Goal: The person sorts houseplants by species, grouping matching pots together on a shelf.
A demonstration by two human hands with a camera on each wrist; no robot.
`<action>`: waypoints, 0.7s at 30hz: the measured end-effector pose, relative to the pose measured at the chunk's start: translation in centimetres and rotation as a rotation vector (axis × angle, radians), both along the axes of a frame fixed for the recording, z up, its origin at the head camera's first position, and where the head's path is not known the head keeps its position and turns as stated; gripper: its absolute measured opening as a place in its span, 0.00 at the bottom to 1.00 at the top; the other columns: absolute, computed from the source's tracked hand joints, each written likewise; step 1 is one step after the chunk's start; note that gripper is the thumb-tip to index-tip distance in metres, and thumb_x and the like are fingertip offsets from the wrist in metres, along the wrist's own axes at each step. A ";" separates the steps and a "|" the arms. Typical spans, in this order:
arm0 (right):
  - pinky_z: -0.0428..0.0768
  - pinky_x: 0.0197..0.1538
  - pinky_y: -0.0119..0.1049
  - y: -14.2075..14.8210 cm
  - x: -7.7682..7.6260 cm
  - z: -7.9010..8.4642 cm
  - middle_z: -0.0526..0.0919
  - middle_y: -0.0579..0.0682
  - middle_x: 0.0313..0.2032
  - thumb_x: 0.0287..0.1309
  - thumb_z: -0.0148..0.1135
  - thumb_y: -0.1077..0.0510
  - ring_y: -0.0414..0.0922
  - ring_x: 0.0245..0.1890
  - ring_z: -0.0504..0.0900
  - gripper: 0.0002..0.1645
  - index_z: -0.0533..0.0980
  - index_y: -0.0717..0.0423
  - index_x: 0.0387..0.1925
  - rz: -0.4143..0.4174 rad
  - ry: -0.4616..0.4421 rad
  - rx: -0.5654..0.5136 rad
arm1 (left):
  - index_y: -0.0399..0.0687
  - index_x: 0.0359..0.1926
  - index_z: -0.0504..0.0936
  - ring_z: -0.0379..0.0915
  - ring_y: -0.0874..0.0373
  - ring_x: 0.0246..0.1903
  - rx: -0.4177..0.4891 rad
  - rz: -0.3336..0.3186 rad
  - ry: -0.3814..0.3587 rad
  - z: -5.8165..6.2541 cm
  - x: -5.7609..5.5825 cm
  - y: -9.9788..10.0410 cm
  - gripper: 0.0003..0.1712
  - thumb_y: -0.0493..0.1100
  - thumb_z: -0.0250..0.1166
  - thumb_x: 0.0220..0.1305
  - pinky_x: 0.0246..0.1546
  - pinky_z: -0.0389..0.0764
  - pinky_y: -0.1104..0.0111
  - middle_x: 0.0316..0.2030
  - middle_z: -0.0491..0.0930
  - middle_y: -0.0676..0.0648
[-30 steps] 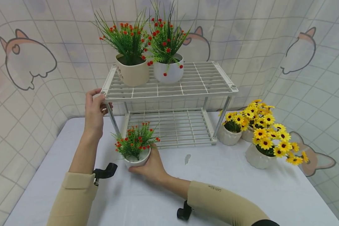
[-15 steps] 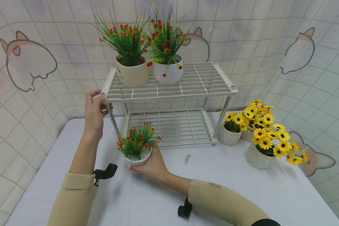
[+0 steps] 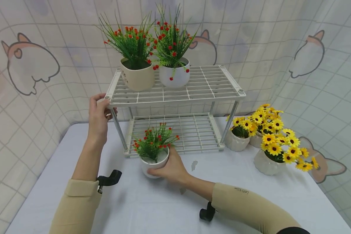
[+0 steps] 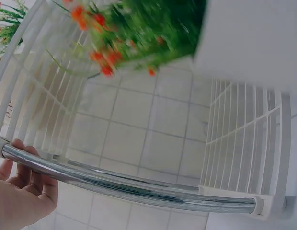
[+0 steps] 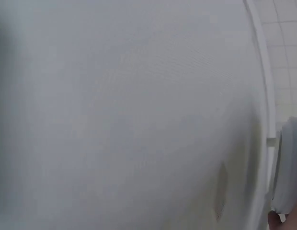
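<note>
A two-tier white wire rack (image 3: 175,103) with metal posts stands on the table. My left hand (image 3: 98,117) holds its front left upper corner; in the left wrist view, fingers (image 4: 21,175) curl around the metal post (image 4: 139,191) just under the top shelf. My right hand (image 3: 174,167) grips a small white flowerpot (image 3: 147,166) from its right side, thumb across the front. Green foliage with red flowers (image 3: 155,139) rises from this pot, in front of the lower shelf (image 3: 193,150). The right wrist view is mostly blurred white, with the pot (image 5: 290,167) at its right edge.
On the top shelf stand a cream pot (image 3: 138,78) and a white pot (image 3: 175,76), both with red-flowered grass. Right of the rack are several whitish pots (image 3: 267,164) of yellow daisy-like flowers (image 3: 275,143). A tiled-pattern curtain (image 3: 76,65) hangs behind the table.
My right hand has moved to the right with the white flowerpot, now in front of the lower shelf's left part. The left hand stays on the rack corner.
</note>
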State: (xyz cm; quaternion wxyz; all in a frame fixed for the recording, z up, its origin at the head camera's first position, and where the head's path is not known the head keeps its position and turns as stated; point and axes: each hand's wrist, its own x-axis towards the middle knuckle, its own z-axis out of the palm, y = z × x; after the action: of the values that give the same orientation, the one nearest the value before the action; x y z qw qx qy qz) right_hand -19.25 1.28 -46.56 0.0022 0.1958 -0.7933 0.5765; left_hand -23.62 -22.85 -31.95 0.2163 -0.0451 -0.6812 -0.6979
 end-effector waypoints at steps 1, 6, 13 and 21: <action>0.74 0.61 0.43 0.5 0.1 0.3 0.74 0.51 0.60 0.36 0.87 0.49 0.45 0.59 0.77 0.62 0.62 0.57 0.70 0.004 -0.006 0.012 | 0.52 0.63 0.63 0.71 0.56 0.38 -0.005 -0.004 -0.002 0.0 0.0 0.0 0.17 0.48 0.46 0.78 0.44 0.69 0.65 0.45 0.77 0.47; 0.75 0.60 0.45 2.7 1.2 2.0 0.75 0.52 0.60 0.35 0.87 0.45 0.46 0.59 0.77 0.65 0.61 0.58 0.72 -0.009 -0.027 0.095 | 0.52 0.63 0.63 0.71 0.56 0.38 -0.030 0.003 -0.004 0.0 0.0 0.0 0.17 0.48 0.46 0.79 0.45 0.69 0.65 0.43 0.76 0.48; 0.76 0.58 0.48 5.5 3.1 4.6 0.76 0.52 0.61 0.32 0.88 0.47 0.47 0.59 0.78 0.69 0.58 0.53 0.74 0.002 -0.055 0.048 | 0.52 0.65 0.63 0.72 0.57 0.40 -0.073 0.022 -0.002 0.0 0.0 0.1 0.19 0.50 0.45 0.79 0.46 0.68 0.65 0.43 0.75 0.49; 0.76 0.58 0.53 8.6 4.5 7.1 0.74 0.55 0.62 0.38 0.87 0.49 0.53 0.60 0.77 0.65 0.57 0.56 0.72 -0.019 -0.079 0.026 | 0.52 0.64 0.64 0.72 0.57 0.39 -0.068 0.022 -0.005 -0.1 0.0 0.1 0.19 0.50 0.46 0.79 0.45 0.67 0.65 0.42 0.75 0.49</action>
State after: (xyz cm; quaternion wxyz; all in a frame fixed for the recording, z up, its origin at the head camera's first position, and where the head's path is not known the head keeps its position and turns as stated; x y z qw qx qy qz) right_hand -14.76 9.85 -39.48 -0.0260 0.1654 -0.8020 0.5734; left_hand -23.65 -22.80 -32.00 0.2205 -0.0429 -0.7055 -0.6722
